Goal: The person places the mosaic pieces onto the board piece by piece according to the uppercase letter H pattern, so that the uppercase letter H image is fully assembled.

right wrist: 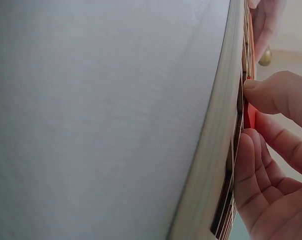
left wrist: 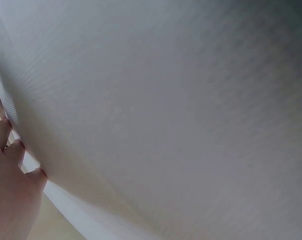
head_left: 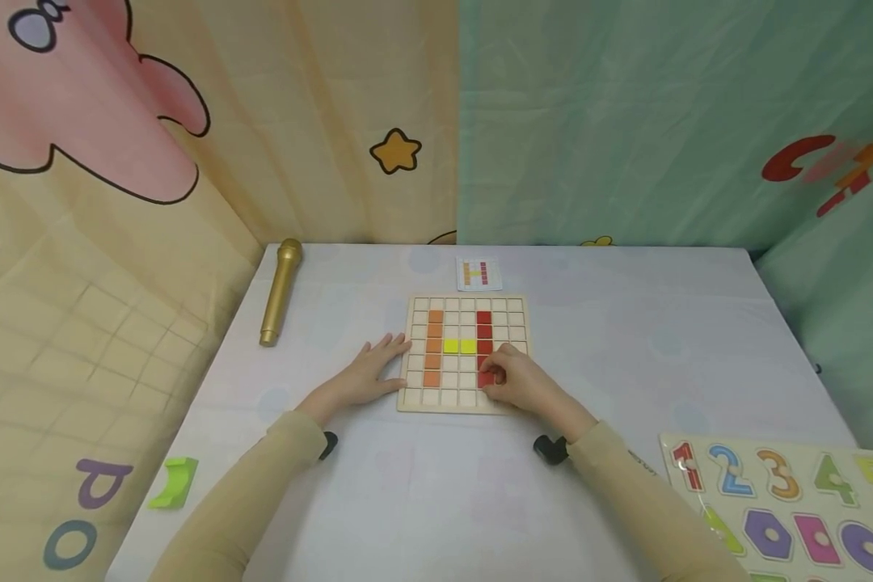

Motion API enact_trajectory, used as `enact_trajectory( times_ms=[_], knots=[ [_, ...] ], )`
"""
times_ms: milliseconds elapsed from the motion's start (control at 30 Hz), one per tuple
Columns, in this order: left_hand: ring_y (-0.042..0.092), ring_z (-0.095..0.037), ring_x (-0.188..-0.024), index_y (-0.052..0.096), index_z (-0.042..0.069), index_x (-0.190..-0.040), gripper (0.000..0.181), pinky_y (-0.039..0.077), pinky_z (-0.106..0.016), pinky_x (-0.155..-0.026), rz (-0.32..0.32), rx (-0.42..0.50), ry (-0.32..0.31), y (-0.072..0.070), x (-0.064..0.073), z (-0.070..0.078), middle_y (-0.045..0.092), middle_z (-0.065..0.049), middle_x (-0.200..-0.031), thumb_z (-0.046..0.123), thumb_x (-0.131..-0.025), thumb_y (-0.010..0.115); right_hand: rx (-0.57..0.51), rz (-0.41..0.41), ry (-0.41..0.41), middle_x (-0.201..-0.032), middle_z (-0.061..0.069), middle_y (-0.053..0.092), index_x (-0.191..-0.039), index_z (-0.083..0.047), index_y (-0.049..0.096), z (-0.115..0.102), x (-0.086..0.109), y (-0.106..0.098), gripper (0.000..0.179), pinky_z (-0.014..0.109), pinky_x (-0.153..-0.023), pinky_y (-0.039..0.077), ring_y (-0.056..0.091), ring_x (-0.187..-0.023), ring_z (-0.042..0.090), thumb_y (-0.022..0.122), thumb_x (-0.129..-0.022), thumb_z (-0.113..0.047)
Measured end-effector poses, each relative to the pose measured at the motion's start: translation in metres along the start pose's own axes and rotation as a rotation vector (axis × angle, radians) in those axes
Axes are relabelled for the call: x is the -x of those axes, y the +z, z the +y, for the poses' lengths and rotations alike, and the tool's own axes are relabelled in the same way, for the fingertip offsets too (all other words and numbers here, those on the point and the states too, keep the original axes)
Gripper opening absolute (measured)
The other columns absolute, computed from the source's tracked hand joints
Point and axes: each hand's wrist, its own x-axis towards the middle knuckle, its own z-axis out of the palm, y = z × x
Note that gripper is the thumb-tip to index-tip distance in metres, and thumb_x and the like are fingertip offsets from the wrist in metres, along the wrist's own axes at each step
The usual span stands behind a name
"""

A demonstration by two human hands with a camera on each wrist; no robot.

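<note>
A wooden grid board (head_left: 449, 397) lies on the table, with a column of orange tiles (head_left: 433, 343), two yellow tiles (head_left: 459, 346) and a column of red tiles (head_left: 484, 331) in its squares. My left hand (head_left: 368, 373) rests at the board's left edge, fingers spread and fairly straight. At the lower end of the red column, my right hand (head_left: 521, 381) pinches a red tile (right wrist: 249, 116) between thumb and fingers, right at the board's surface. Behind the board lies a small pattern card (head_left: 480, 274) printed with a similar orange, yellow and red figure.
A gold microphone (head_left: 280, 293) lies at the back left. Near the left edge is a green curved block (head_left: 174, 483). The front right corner holds a number and shape puzzle board (head_left: 760, 509). Printed curtains (head_left: 596, 121) hang behind the table.
</note>
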Motion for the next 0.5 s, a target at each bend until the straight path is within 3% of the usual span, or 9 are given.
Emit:
enact_trajectory(
  times_ms=[500],
  knots=[
    [0.005, -0.029, -0.154, 0.028, 0.012, -0.156, 0.075, 0.0, -0.054, -0.125, 0.005, 0.017, 0.04, -0.0005, 0.0015, -0.0009, 0.015, -0.008, -0.166, 0.031, -0.095, 0.066, -0.017, 0.03, 0.009, -0.086, 0.001, 0.054, -0.099, -0.008, 0.068, -0.0009, 0.0036, -0.0018, 0.022, 0.021, -0.066, 0.047, 0.051, -0.076, 0.012, 0.08, -0.081, -0.013]
  ],
)
